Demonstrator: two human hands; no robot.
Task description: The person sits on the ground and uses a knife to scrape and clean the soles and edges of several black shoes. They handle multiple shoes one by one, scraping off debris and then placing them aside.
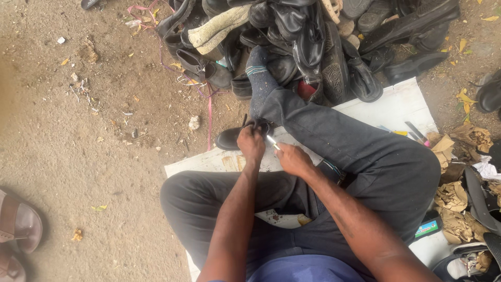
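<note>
We see our left hand (251, 142) closed over the top of a black leather shoe (231, 138), fingers curled around its opening, so only the smooth, rounded toe shows to the left of the knuckles. The shoe lies low and glossy on a white board (402, 104), pressed against our trouser leg (334, 136) of dark, finely woven cloth. Just to the right, our right hand (294, 159) pinches a thin, pale, shiny tool (272, 142), whose tip points toward the shoe and sits between the two hands; we cannot tell exactly what kind of tool it is. Beyond the hands, our foot in a grey ribbed sock (259, 73) reaches into a heap of worn black shoes (313, 42), some with ridged soles turned up. To the far right of the right hand lie crumpled brown paper scraps (456, 209). To the left of the left hand stretches gritty, sandy ground (78, 130), and a brown sandal (18, 222) sits well apart.
</note>
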